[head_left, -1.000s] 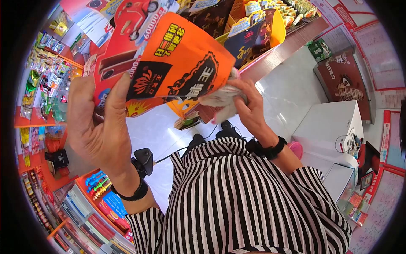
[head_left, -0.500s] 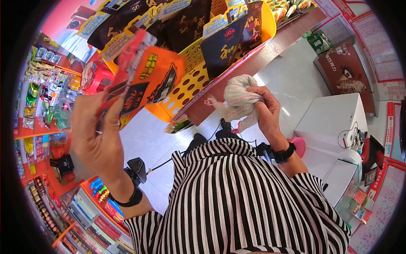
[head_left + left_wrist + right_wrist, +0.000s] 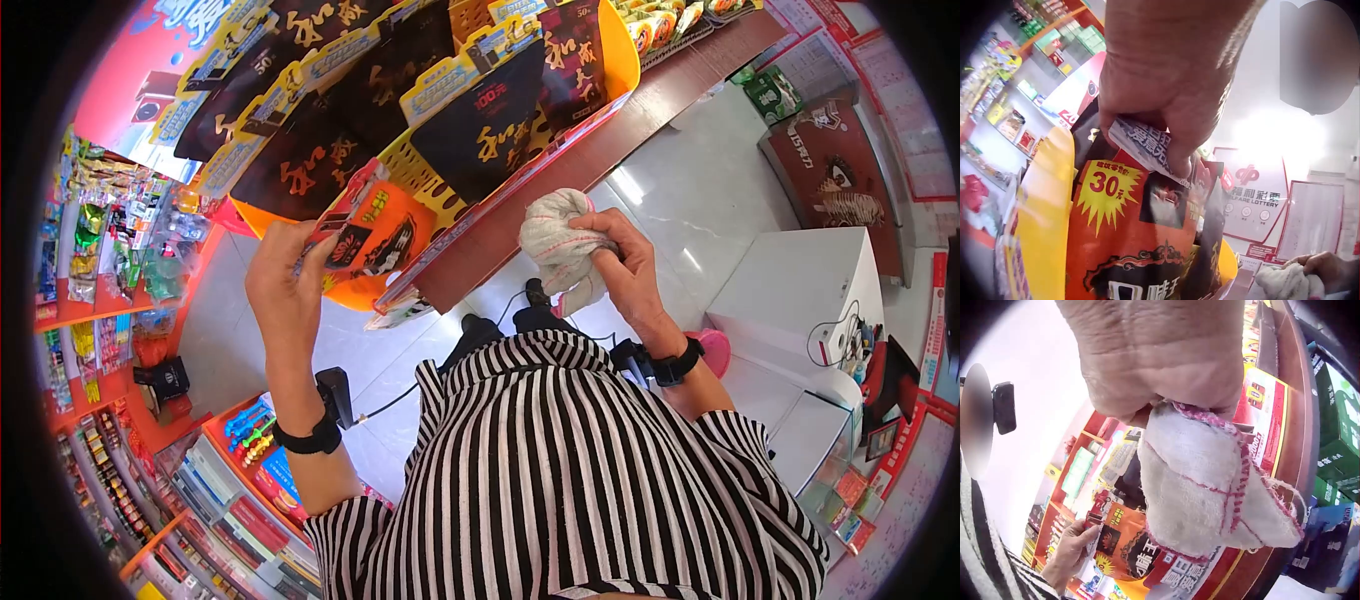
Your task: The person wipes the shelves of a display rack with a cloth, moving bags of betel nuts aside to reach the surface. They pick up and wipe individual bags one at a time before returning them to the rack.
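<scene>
Yellow basket [image 3: 624,58] of black packets [image 3: 478,125], left fingers [image 3: 312,272] clamped on orange packet [image 3: 380,235], right fingers [image 3: 615,228] gripping white cloth [image 3: 558,242]

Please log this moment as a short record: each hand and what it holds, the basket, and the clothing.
Left hand: pinches the top of an orange packet
Packet position: appears to be inside the yellow basket
Packet marking: a yellow burst reading 30
Right hand: grips a bunched white cloth with pinkish stitching
Basket contents: also dark packets with gold lettering
Basket support: brown counter
Clothing: black-and-white striped shirt
</scene>
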Available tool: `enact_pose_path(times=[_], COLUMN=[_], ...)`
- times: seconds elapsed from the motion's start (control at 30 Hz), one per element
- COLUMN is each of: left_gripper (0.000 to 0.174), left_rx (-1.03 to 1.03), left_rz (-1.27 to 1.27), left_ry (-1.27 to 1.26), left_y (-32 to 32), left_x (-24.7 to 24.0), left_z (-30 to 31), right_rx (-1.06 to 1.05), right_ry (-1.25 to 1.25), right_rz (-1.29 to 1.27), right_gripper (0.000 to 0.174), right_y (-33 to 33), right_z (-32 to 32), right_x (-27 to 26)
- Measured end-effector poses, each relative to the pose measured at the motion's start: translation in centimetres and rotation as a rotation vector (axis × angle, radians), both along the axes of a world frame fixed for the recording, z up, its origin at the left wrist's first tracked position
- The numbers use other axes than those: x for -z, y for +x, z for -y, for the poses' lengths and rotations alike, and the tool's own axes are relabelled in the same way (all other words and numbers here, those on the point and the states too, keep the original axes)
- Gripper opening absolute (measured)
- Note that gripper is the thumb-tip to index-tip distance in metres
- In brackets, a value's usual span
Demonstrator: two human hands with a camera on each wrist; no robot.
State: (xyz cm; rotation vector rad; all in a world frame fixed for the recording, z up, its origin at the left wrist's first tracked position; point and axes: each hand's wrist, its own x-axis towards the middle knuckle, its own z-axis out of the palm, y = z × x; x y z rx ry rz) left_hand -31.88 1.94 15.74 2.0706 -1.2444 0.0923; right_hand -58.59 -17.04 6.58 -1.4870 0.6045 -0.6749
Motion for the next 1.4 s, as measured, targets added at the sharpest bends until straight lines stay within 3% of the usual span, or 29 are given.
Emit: enact_pose_path(times=[0.4, 0.47, 0.5, 0.57, 0.6, 0.67, 0.8, 0.87, 0.93, 1.0, 1.07, 1.13, 1.17, 1.3, 1.4], left_gripper=[0.016, 0.032, 0.032, 0.048, 0.048, 0.064, 0.073, 0.076, 0.074, 0.072, 0.066, 0.048, 0.029, 0.022, 0.016], left_rx=[-0.021, -0.081, -0.079, -0.049, -0.052, -0.101, -0.091, -0.111, -0.106, -0.096, -0.131, 0.033, -0.08, -0.084, -0.04], left_rz=[-0.293, -0.337, -0.336, -0.075, -0.074, 0.097, 0.009, -0.16, -0.177, -0.352, -0.268, -0.212, -0.32, -0.284, -0.155], left_ry=[0.177, 0.325, 0.325, 0.302, 0.3, 0.307, 0.22, 0.06, 0.013, 0.085, 0.122, 0.098, 0.246, 0.258, -0.006], left_y=[2.1, 1.8, 1.5, -0.1, -0.6, -1.9, -3.7, -4.0, -4.2, -4.8, -5.0, -3.7, -3.6, -3.9, -4.8], left_x=[-1.9, -1.8, -2.1, -3.6, -4.1, -5.2, -5.5, -4.6, -4.0, -3.8, -3.4, -1.6, -1.3, -1.5, -4.3], left_z=[-1.1, -0.7, -0.4, 0.7, 1.3, 2.7, 7.1, 9.8, 11.9, 13.3, 14.2, 14.3, 14.2, 13.6, 12.5], right_rx=[-0.05, -0.053, -0.049, -0.059, -0.075, -0.074, -0.07, -0.077, -0.079, -0.091, -0.101, -0.111, -0.123, -0.149, -0.169], right_ry=[0.008, -0.033, -0.073, -0.096, -0.117, -0.089, -0.038, -0.032, -0.026, 0.025, 0.046, 0.069, 0.115, 0.216, 0.068], right_rz=[-0.022, -0.026, -0.033, -0.045, -0.058, -0.045, -0.058, -0.038, -0.018, -0.006, -0.022, -0.034, -0.021, -0.012, -0.037], right_gripper=[0.041, 0.041, 0.041, 0.041, 0.041, 0.041, 0.039, 0.038, 0.037, 0.033, 0.031, 0.03, 0.026, 0.021, 0.026], right_y=[-1.2, -1.2, -1.3, -1.7, -1.9, -2.4, -2.7, -2.9, -3.3, -3.7, -4.4, -5.1, -5.3, -5.4, -5.3], right_z=[3.5, 4.2, 4.5, 5.2, 5.5, 6.4, 7.2, 7.5, 7.7, 7.8, 8.1, 8.3, 8.3, 7.9, 8.0], right_x=[1.0, 1.5, 1.7, 1.7, 1.7, 1.9, 1.9, 2.0, 1.9, 1.8, 2.1, 2.2, 2.3, 1.5, 2.2])
